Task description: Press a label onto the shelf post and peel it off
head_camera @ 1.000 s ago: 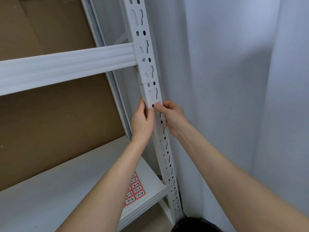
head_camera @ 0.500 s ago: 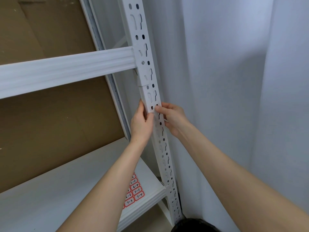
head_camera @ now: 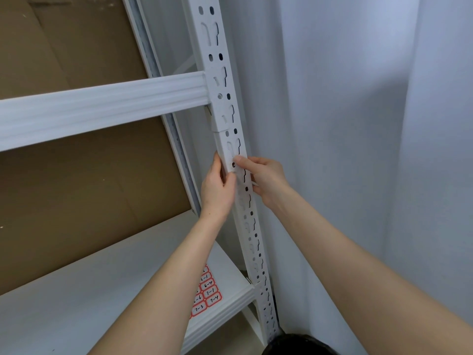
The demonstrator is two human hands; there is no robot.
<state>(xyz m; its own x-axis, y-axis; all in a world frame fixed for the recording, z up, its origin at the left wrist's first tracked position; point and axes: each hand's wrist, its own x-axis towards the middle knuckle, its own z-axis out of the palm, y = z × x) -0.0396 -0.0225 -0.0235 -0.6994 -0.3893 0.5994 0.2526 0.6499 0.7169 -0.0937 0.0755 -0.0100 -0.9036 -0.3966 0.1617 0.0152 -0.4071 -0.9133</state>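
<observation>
A white perforated metal upright [head_camera: 252, 229] of a shelving rack runs from the top of the view down to the floor. A short white sleeve piece [head_camera: 230, 149] sits over the upright just below a joint. My left hand [head_camera: 216, 190] grips the upright's left edge right under that sleeve, thumb on the front face. My right hand [head_camera: 266, 179] holds the upright from the right side, with its forefinger laid across the front near a round hole. Both hands face each other around the same spot.
A white crossbeam [head_camera: 102, 108] meets the upright above my hands. Below lies a white shelf board [head_camera: 102, 290] with a sheet of red-bordered number labels [head_camera: 207, 295]. Brown cardboard [head_camera: 76, 188] backs the rack. A white curtain [head_camera: 358, 149] hangs at the right.
The view has shifted slightly, so the rack sits a little lower in frame. Both hands stay on the same spot of the upright, the right forefinger pressed a bit further across the front.
</observation>
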